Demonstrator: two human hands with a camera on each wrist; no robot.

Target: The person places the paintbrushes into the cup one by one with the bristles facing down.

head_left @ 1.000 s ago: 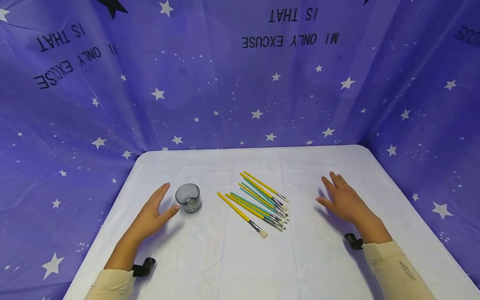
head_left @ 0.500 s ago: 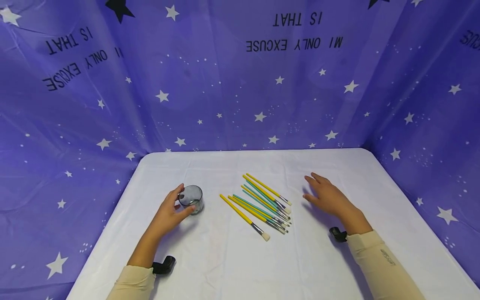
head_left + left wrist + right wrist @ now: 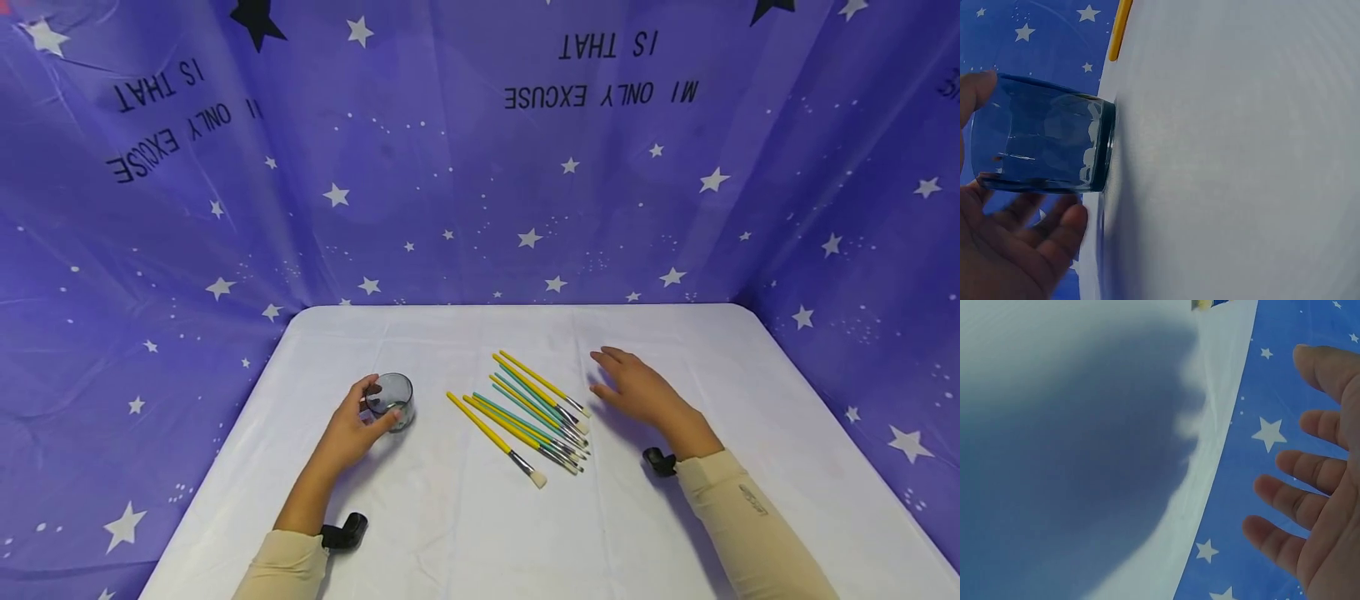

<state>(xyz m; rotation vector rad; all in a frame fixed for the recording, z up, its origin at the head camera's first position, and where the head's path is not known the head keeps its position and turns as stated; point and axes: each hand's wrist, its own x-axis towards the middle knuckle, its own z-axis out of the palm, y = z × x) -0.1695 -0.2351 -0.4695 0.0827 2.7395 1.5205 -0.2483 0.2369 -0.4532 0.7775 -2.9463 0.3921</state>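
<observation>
A smoky clear drinking glass [image 3: 394,393] stands upright on the left part of the white table. My left hand [image 3: 351,435] grips it from its near left side, thumb in front and fingers behind. In the left wrist view, the thumb lies by the rim of the glass [image 3: 1041,137] and the fingers curve along its other side; the base appears to be on the cloth. My right hand [image 3: 637,390] hovers with loosely spread fingers, holding nothing, just right of several yellow and teal paintbrushes [image 3: 517,408]. The right wrist view shows the hand [image 3: 1325,494] apart from the cloth.
The paintbrushes lie in a loose slanted fan mid-table, bristles toward the near right. One wide yellow brush [image 3: 491,433] lies a little apart, nearest the glass. A purple star-printed curtain [image 3: 480,167] encloses the white-covered table [image 3: 450,542] at the back and sides.
My left hand has reached right to the glass and taken hold of it. The right hand has moved left toward the paintbrushes. The brushes lie as before; the view has shifted slightly.
</observation>
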